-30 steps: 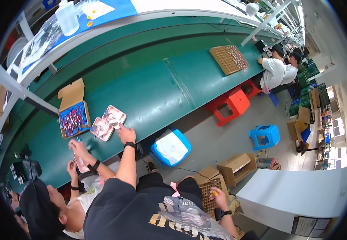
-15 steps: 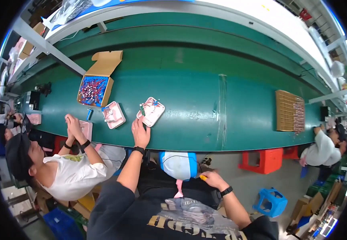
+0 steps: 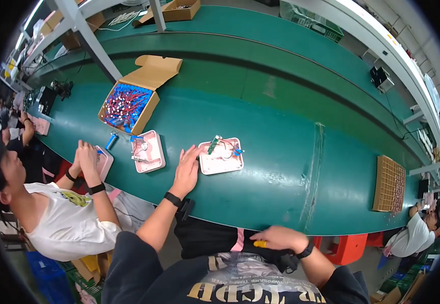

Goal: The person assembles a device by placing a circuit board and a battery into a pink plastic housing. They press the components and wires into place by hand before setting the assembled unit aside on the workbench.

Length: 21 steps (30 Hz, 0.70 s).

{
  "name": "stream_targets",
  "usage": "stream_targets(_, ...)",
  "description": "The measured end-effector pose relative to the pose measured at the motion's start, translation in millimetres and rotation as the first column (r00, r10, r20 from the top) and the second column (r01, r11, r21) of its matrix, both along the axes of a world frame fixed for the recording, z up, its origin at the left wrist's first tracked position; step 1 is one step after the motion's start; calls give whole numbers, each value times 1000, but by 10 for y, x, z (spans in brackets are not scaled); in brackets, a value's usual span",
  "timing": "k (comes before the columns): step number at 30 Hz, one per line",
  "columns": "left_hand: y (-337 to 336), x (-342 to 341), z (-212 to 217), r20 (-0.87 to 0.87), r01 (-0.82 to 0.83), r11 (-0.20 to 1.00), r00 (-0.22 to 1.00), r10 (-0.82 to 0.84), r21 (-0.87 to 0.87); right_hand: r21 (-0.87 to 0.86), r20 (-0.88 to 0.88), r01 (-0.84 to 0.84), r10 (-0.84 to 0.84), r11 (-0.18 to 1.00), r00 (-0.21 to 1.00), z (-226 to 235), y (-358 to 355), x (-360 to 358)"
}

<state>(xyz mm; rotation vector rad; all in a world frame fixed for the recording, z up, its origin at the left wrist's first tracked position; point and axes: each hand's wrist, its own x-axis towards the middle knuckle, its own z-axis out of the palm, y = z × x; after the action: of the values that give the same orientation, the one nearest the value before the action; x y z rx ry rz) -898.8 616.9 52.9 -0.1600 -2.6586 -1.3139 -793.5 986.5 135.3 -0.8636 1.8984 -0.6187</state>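
A pink plastic housing lies on the green bench in front of me, with a small green circuit board, wires and a blue part at its upper side. My left hand rests at the housing's left edge, fingers stretched out and not wrapped around it. Low over my lap, near the bench's front edge, my right hand is closed around a small yellow object, perhaps a tool handle; most of it is hidden. To the left sits a second pink housing with wires inside.
An open cardboard box of blue wired cells stands at the back left, a loose blue cell near it. A co-worker sits at left, hands together by another pink housing. A divided cardboard tray lies far right.
My view has shifted and turned. The pink housing now lies more level, with my left hand still at its left edge. My right hand, with the yellow object, is nearer the bench edge.
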Motion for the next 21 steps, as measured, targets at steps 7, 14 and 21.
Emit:
stream_targets(7,229,-436,66,31,45,988,998,-50,151,-588,-423,348,-644,730,638,-166,-614,-1486)
stream_targets(14,432,-465,48,-64,5,999,998,-7,-33,-546,-544,311,-612,778,574,-276,-792,-1503)
stream_targets(21,587,-718,320,12,25,994,1000,-24,-110,-643,-293,440,-731,628,616,-309,-645,-1729)
